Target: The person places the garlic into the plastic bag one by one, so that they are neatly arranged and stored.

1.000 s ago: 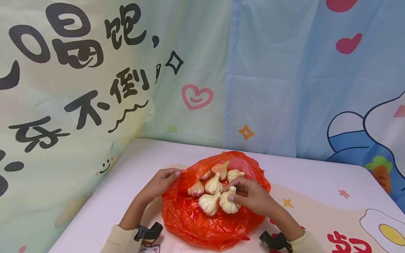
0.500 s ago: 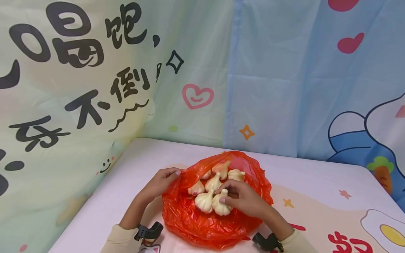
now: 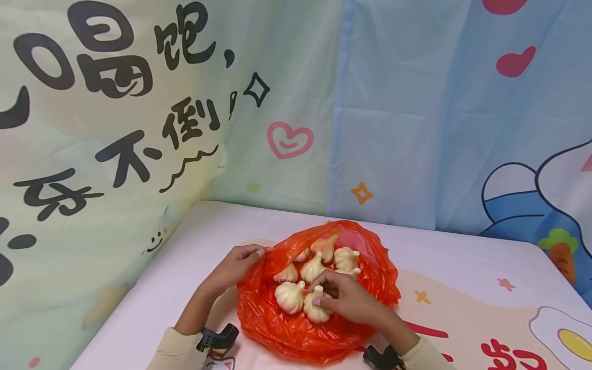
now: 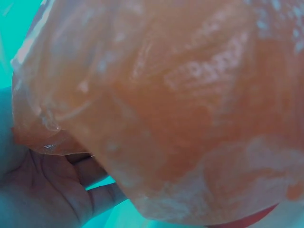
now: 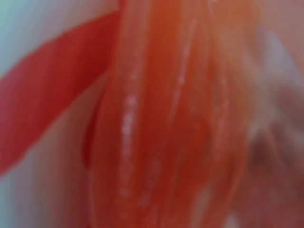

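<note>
A red plastic bag (image 3: 314, 334) lies spread open on the table with several garlic bulbs inside. My left hand (image 3: 238, 267) pinches the bag's left rim; in the left wrist view the bag's film (image 4: 180, 118) covers part of that hand (image 4: 52, 190). Inside the bag, my right hand (image 3: 347, 298) grips a garlic bulb (image 3: 316, 307) between thumb and fingers. Just left of it sits another garlic bulb (image 3: 289, 297). Farther back, a garlic bulb (image 3: 312, 268) stands with its stem up. The right wrist view is blurred and filled mostly by the bag (image 5: 161, 118).
A table (image 3: 462, 267) with a printed cloth extends around the bag. Printed curtains (image 3: 388, 113) hang behind it and on the left. Black wrist cameras (image 3: 219, 338) sit on both forearms.
My right hand has moved left and slightly toward me with the garlic bulb. The neighbouring bulb has shifted left too, and one behind the hand has come into view. My left hand stays put.
</note>
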{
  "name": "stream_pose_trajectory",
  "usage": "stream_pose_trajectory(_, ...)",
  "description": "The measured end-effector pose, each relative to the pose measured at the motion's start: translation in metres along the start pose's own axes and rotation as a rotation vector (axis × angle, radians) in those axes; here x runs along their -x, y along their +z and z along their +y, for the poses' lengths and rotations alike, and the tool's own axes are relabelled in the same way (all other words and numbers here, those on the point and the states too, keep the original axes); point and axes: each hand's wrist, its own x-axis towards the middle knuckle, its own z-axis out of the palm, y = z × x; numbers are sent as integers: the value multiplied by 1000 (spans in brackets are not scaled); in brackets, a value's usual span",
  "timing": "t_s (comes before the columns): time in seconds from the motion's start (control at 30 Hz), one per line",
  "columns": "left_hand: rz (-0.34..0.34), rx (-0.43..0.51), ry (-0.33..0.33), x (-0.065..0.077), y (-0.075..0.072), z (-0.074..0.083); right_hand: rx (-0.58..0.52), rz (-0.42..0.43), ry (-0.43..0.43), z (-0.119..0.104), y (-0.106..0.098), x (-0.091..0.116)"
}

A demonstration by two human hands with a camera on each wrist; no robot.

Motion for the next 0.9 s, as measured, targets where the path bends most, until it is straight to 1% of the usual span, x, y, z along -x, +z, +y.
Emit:
stream_pose_trajectory(0.2,0,-9,10,0,1,0,-22,17,4,2,1,1)
stream_pose_trajectory(0.5,11,-12,-18,1,3,2,33,17,-27,4,1,5)
stream_pose_trajectory(0.7,7,-11,-10,2,2,2,-1,5,-16,5,0,6)
stream_pose_trajectory(0.9,10,-16,-14,2,2,1,-18,-12,-15,1,-3,10)
